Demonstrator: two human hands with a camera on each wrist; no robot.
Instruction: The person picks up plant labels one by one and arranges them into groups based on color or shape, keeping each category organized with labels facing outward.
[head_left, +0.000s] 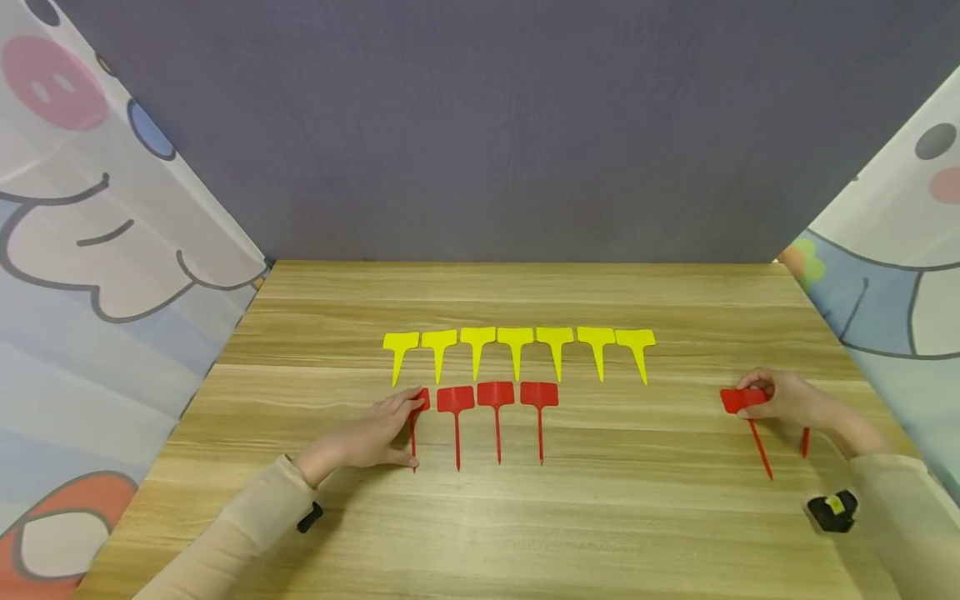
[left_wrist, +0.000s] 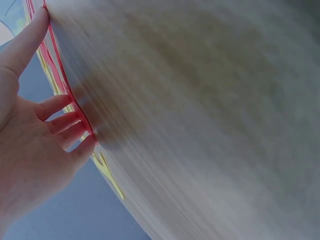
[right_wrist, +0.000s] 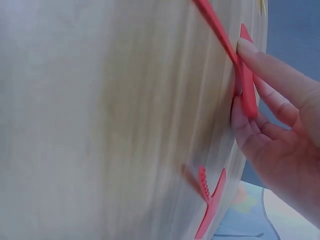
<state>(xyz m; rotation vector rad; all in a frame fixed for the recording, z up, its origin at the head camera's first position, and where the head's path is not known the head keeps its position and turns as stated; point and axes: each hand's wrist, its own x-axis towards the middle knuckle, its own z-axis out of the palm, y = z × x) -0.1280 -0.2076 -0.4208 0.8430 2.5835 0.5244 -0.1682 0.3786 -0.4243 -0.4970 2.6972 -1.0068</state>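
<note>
On the wooden table, my left hand [head_left: 371,433] rests on the leftmost red T-shaped plant label [head_left: 413,437], its fingers on the wide head and its thumb by the stem's pointed end. Three more red labels [head_left: 497,393] lie side by side to the right of it, stems toward me. Far to the right, my right hand [head_left: 787,400] pinches the head of another red label [right_wrist: 248,85] between thumb and fingers. That label's stem slants down toward the front right. One more red label [right_wrist: 212,205] lies beside this hand, mostly hidden in the head view by the wrist.
Behind the red labels runs a row of several yellow T-shaped plant labels [head_left: 515,337], stems toward me. A dark grey panel [head_left: 510,133] stands along the table's back edge, with cartoon-printed sheets [head_left: 67,250] on both sides. Black devices [head_left: 832,510] show at both wrists.
</note>
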